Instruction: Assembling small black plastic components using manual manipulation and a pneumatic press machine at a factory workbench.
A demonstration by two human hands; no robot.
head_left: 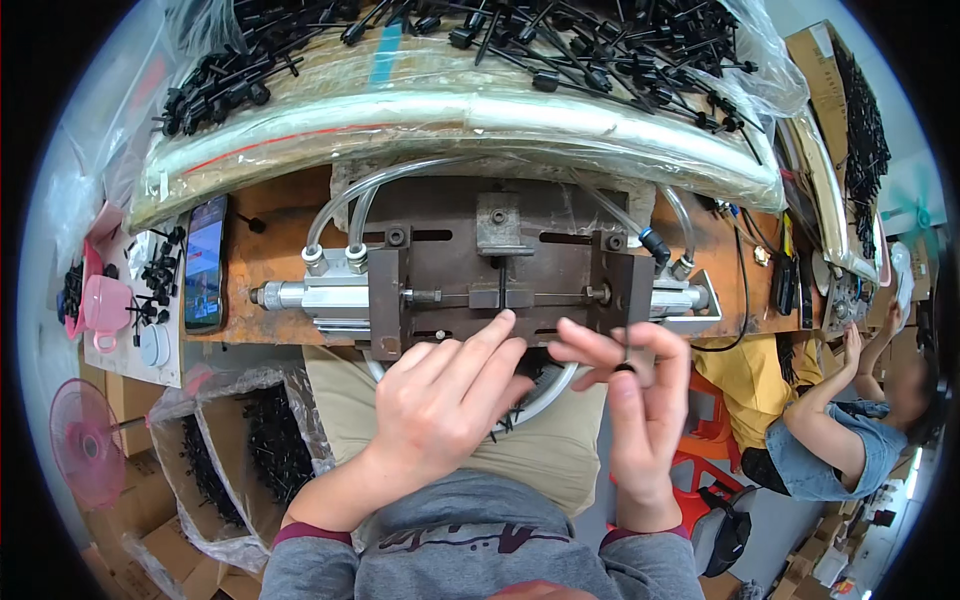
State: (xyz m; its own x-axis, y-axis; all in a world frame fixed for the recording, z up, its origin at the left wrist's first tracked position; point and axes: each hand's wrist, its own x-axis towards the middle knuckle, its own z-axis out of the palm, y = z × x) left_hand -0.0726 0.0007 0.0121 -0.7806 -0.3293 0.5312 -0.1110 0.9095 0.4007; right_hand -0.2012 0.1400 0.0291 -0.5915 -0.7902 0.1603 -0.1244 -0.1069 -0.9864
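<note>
Head view: what I would watch first is the left hand (445, 400), whose index finger reaches to the small dark metal block (487, 298) at the centre of the brown steel fixture (430, 225). If the silver pneumatic cylinder (340, 297) on the left or its silver counterpart (690, 300) on the right drove inward now, I judge that fingertip could be nipped; a mistimed trigger would be the cause. The small black plastic part with a thin stem (625, 369) is my other worry: it sits in the right hand (645, 400), above the fixture's near edge, and a slack or skewed grip could drop it or present it tilted. The clear plastic hose (345, 195) arches behind the cylinder, away from both hands.

As for pose, I see the left forearm slanting in from the lower left, palm down, its fingers extended and slightly parted, the thumb apart from them. The fingertip is at the block's near edge; whether it presses or only hovers, I can't quite tell from this angle. The right forearm rises almost straight from below, thumb up and pinching the part against a finger, while two other fingers stretch leftward toward the fixture, over the brown wooden worktop's (265, 290) front edge.
</note>
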